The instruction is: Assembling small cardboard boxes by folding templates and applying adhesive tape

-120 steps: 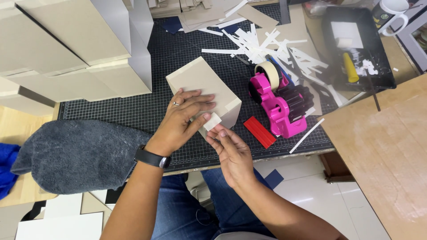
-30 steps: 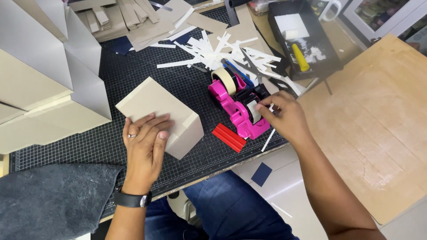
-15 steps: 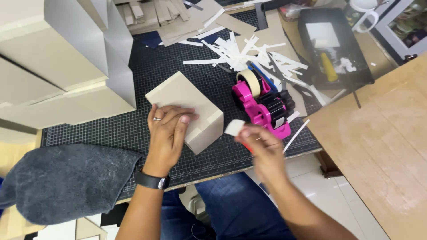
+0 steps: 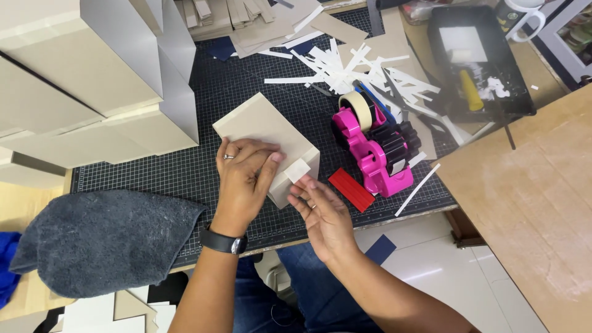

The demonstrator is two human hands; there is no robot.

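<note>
Both hands on the beige box at the front of the cutting mat.

The left hand (image 4: 246, 179) lies flat over the cardboard box (image 4: 262, 132), fingers spread and pressing on its top near the front corner, not gripping. The right hand (image 4: 324, 213) comes in from below, open, fingertips touching a small strip of tape (image 4: 296, 170) stuck on the box's near corner. The box sits tilted on the dark gridded cutting mat (image 4: 246, 80) that covers the table, just left of a pink tape dispenser (image 4: 373, 151). A red flat piece (image 4: 350, 189) lies between the right hand and the dispenser. White paper strips (image 4: 345, 65) are scattered behind it. A grey cloth (image 4: 102, 237) lies at the left front, and large beige boxes (image 4: 80, 80) are stacked at the far left.
</note>
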